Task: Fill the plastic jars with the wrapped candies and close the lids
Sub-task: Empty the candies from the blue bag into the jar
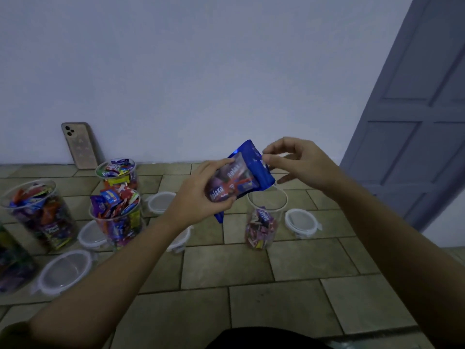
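Your left hand wraps the blue candy bag mid-body, fingers curled round it to steady it. Your right hand pinches the bag's upper edge between thumb and forefinger. That looks like opening it; can't tell if it's torn yet. Just below and beyond the fingers stands the open jar, partly filled, placed to catch the pour. Its likely lid lies to its right on the floor. Left of your fingers: heaped jars, loose lids beside them, none closed. Farthest back, a phone leans on the wall.
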